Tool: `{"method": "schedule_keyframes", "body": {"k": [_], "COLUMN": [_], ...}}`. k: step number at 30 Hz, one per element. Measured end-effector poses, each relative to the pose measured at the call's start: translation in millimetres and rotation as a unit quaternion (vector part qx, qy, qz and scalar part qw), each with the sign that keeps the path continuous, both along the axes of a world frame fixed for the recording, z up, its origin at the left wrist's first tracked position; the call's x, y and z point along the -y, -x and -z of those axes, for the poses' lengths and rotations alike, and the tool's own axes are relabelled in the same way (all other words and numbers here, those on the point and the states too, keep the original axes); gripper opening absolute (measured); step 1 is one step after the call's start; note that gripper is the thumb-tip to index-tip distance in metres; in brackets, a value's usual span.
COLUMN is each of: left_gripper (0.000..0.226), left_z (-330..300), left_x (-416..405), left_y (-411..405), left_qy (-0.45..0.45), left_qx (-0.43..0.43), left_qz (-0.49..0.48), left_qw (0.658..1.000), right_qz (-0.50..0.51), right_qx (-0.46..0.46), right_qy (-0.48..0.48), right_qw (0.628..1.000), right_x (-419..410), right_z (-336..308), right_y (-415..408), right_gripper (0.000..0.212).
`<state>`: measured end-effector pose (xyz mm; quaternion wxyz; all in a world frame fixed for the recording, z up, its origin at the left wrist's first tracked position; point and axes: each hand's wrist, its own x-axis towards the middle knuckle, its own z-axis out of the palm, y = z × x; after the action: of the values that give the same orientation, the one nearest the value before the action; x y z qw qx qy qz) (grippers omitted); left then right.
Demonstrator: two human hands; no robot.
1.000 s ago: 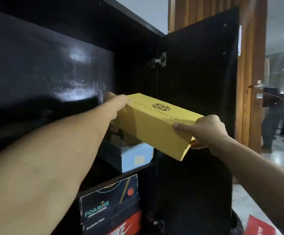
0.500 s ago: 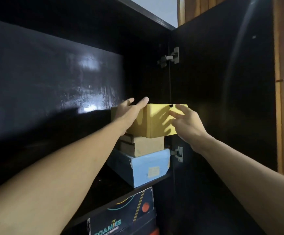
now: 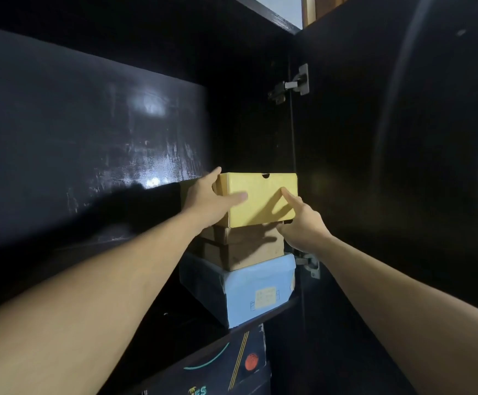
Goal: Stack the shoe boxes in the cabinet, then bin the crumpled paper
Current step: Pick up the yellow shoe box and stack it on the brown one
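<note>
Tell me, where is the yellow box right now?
In the head view, the yellow box sits mid-frame atop the brown box, between the left hand and right hand.

The yellow box (image 3: 262, 199), carried tilted in mid-air outside the cabinet a second ago, is now sitting level atop the brown box (image 3: 243, 248); the left hand (image 3: 207, 202) is shifting from the far end to the left front corner, thumb lying across the front face; the right hand (image 3: 302, 223) is releasing its grip, one fingertip touching the front face; the camera is closing in.
</note>
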<state>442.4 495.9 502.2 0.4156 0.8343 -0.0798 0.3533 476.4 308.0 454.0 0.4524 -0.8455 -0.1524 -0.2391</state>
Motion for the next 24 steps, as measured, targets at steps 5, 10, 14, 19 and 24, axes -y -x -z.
{"method": "schedule_keyframes", "body": {"k": [5,10,14,19,24], "left_gripper": [0.112,0.114,0.115,0.123,0.093], "left_z": [3.1,3.0,2.9,13.6,31.4], "left_x": [-9.0,-11.5,-11.5,1.1,36.1], "left_y": [-12.8,-20.6,-21.0,-12.1,4.9], "left_qy": [-0.057,-0.058,-0.061,-0.107,-0.187], "left_qx": [-0.04,-0.033,-0.031,-0.024,0.173], "left_qz": [-0.011,-0.014,-0.037,-0.108,-0.196], "left_qw": [0.997,0.998,0.997,0.988,0.947], "right_qz": [-0.006,-0.014,-0.02,-0.023,-0.003], "right_qx": [-0.031,-0.039,-0.046,-0.055,-0.075], "right_qy": [0.017,0.03,0.057,0.071,0.068], "right_qw": [0.999,0.999,0.997,0.996,0.995], "right_x": [-4.5,-6.1,-3.8,8.9,50.8], "right_z": [-2.3,-2.6,-4.6,-0.7,5.8], "right_y": [-11.0,-16.6,-17.0,-5.4,26.2], "right_gripper": [0.088,0.085,0.081,0.078,0.065]}}
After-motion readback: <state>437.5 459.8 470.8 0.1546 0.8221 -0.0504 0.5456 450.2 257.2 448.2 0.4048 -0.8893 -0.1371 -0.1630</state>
